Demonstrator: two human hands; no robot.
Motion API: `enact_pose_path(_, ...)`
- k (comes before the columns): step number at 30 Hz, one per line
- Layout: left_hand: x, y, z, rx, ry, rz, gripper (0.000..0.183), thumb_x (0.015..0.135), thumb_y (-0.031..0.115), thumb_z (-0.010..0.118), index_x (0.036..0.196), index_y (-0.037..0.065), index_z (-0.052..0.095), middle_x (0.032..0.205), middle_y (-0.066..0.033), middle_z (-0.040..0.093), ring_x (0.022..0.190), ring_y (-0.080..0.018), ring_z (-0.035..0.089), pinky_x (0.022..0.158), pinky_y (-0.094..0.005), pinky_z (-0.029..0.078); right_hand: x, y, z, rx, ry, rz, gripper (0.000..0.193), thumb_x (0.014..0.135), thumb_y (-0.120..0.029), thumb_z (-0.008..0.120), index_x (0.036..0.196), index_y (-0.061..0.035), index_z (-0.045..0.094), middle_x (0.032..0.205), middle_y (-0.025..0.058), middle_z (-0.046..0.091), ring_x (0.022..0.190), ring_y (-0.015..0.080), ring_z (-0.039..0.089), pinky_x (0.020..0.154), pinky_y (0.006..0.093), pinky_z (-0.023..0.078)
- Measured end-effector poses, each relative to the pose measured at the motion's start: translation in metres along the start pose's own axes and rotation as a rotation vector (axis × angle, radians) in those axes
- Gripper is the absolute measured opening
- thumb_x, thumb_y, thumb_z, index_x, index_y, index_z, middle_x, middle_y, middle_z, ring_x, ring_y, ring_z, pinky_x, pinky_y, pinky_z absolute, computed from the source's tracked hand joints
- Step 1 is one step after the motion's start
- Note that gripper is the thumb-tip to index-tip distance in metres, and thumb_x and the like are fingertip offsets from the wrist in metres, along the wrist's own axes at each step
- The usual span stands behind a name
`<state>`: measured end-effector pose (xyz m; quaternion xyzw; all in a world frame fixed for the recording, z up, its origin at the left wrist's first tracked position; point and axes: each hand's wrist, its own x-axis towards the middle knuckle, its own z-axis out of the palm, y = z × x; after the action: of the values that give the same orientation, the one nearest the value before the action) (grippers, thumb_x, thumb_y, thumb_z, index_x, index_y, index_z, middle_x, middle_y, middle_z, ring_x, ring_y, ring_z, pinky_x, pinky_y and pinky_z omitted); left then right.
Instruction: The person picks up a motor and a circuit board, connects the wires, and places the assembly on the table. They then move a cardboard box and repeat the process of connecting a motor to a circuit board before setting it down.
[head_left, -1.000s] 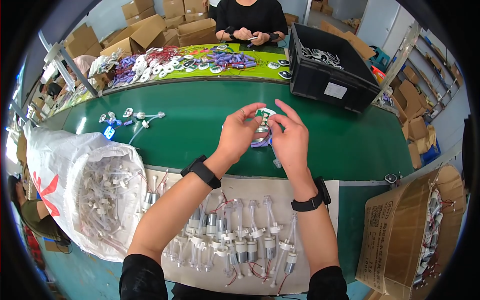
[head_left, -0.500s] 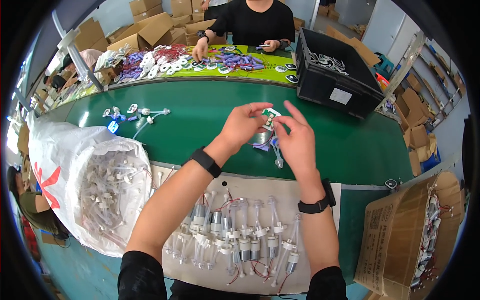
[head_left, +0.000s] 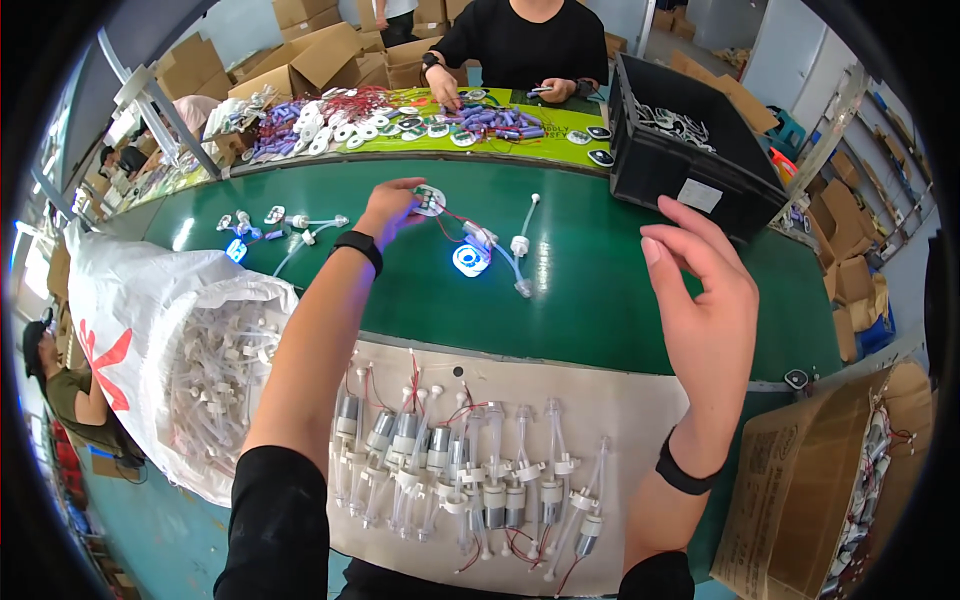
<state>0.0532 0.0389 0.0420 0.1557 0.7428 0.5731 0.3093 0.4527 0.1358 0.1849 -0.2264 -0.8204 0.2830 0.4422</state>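
My left hand [head_left: 392,210] pinches a small white rounded cover [head_left: 431,201] by its edge, over the green belt. Thin red wires run from this cover to a purple cylindrical cell [head_left: 480,236] lying on the belt. Beside the cell, a white round disc with a ring-shaped light [head_left: 471,261] glows blue. A clear tube with white fittings [head_left: 520,245] lies just right of them. My right hand [head_left: 705,295] is raised at the right, holding nothing, its fingers extended and thumb apart.
Nearest me, a beige board [head_left: 640,400] bears rows of small motors with tubes [head_left: 495,505]. A white sack of tube parts [head_left: 130,300] stands left, a cardboard box [head_left: 790,480] right. Across the belt, a person [head_left: 520,40] handles parts near a black crate [head_left: 690,180].
My hands have parted: the left moved left with the white cover, the right moved right, empty. The disc's blue light now shows on the belt. The view has shifted slightly.
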Motion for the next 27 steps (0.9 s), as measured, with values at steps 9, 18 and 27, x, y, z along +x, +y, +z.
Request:
enact_pose_path(9,-0.128,0.038,-0.047,0.696,-0.003,0.346,0.043,0.093,0.016,0.066,0.133,0.004,0.06,0.134,-0.0163,0.061,0.115,-0.0276,0.063,0.098,-0.0389,0.05,-0.013,-0.037,-0.012,-0.015,-0.032,-0.02,0.012,0.093,-0.007,0.068,0.101,0.0016,0.072,0.099,0.0092,0.071,0.075,0.0098,0.063,0.067,0.0234,0.05)
enact_pose_path(18,-0.334,0.031,-0.082,1.061,0.497,1.25,0.041,0.076,-0.003,0.067,0.116,0.007,0.068,0.124,-0.0126,0.064,0.115,-0.0316,0.062,0.105,-0.05,0.046,-0.058,-0.062,-0.035,0.099,0.177,-0.119,0.04,0.091,0.002,0.068,0.063,-0.0066,0.041,0.056,-0.0059,0.042,0.052,0.0016,0.033,0.05,0.0207,0.022)
enact_pose_path(27,-0.301,-0.047,-0.088,0.835,0.55,1.219,0.043,0.075,-0.006,0.064,0.116,0.007,0.068,0.122,-0.0109,0.065,0.114,-0.0311,0.062,0.105,-0.0522,0.045,-0.153,0.034,-0.028,0.217,0.165,0.427,0.038,0.084,0.004,0.059,0.06,-0.0115,0.034,0.054,-0.0058,0.034,0.05,0.0031,0.029,0.046,0.0242,0.02)
